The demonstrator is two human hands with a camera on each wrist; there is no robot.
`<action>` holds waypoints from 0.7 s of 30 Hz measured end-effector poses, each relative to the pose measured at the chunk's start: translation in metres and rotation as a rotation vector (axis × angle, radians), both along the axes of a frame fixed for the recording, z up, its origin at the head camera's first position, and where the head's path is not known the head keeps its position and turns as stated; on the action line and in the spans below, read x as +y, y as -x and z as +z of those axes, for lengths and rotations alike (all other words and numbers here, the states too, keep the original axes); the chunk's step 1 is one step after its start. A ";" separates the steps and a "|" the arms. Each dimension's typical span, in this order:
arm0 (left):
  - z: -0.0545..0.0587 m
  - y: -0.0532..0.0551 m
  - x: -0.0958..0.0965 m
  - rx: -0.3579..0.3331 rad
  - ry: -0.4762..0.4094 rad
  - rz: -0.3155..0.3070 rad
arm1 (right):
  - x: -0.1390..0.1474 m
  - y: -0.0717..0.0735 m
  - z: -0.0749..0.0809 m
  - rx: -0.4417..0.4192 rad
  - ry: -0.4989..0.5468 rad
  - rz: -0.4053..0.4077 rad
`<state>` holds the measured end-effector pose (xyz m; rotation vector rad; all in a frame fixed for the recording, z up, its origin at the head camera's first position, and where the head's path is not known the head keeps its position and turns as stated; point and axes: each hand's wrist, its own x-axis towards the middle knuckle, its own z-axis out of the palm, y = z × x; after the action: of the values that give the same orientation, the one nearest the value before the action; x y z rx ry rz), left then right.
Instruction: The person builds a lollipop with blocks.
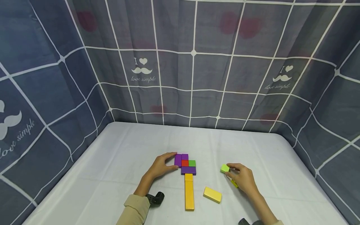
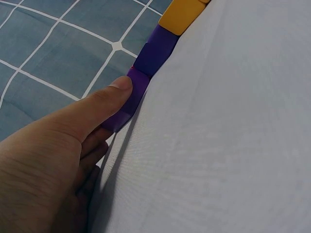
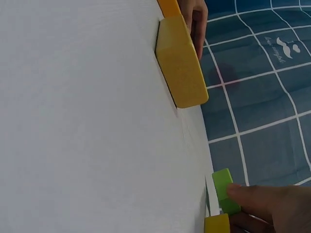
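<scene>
On the white table, my left hand (image 1: 158,167) pinches an upright purple block (image 1: 178,160) lengthwise, thumb at its near end and index finger at its far end. This block is the left edge of a flat arrangement: a small purple block (image 1: 184,156), a red block (image 1: 184,163), a green block (image 1: 192,163) and a wide purple block (image 1: 188,171). My right hand (image 1: 244,178) pinches a lime-green block (image 1: 224,168) off to the right, between thumb and fingers. A small yellow block (image 1: 234,183) lies beneath that hand, partly hidden by it.
Below the wide purple block runs a small orange-yellow block (image 1: 188,177), then a long one (image 1: 189,196). A loose yellow block (image 1: 212,195) lies between this column and my right arm. Dark checked curtains (image 1: 174,68) enclose the table at the back and sides.
</scene>
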<state>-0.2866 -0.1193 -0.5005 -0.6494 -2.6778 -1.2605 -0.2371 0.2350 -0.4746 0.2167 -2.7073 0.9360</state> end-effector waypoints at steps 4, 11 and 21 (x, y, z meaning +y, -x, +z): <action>0.000 0.000 0.000 0.003 -0.004 0.000 | -0.004 -0.003 0.006 0.033 0.017 0.037; -0.001 0.000 0.000 -0.003 -0.013 -0.004 | -0.012 -0.004 0.016 0.111 0.047 0.058; -0.002 0.000 0.000 -0.001 -0.013 -0.011 | -0.030 0.009 0.035 0.177 0.089 0.094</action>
<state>-0.2867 -0.1196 -0.5021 -0.6632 -2.6681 -1.2798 -0.2461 0.2051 -0.4397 0.3924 -2.5071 1.0099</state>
